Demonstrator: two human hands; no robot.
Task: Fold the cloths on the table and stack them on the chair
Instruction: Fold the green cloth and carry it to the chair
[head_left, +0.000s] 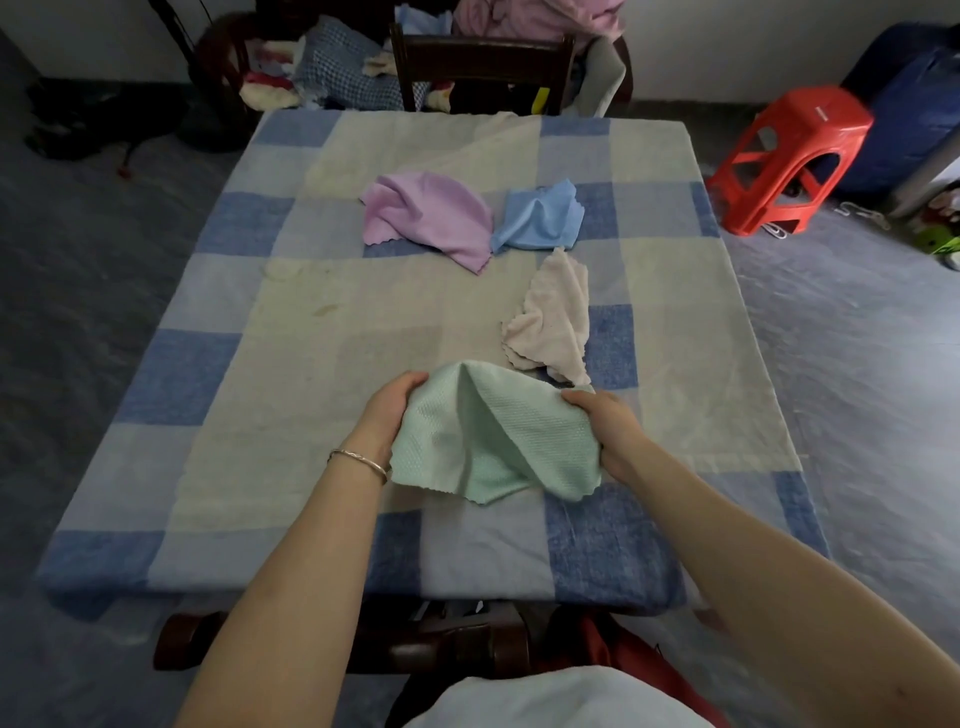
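The mint-green cloth (488, 436) hangs crumpled over the near middle of the table, the left hand (392, 410) clutching one upper edge and the right hand (605, 426) the other. Beyond it a cream cloth (553, 322), a purple cloth (431, 218) and a blue cloth (540, 215) lie unfolded on the blue-and-cream checked table cover (260, 364). A red stool (789, 156) sits on the grey floor to the right. The far chair (483, 62) shows only its dark back; the table hides its seat

both arms fwd, L hand (388, 411) & R hand (609, 427) gripping green cloth (493, 439)
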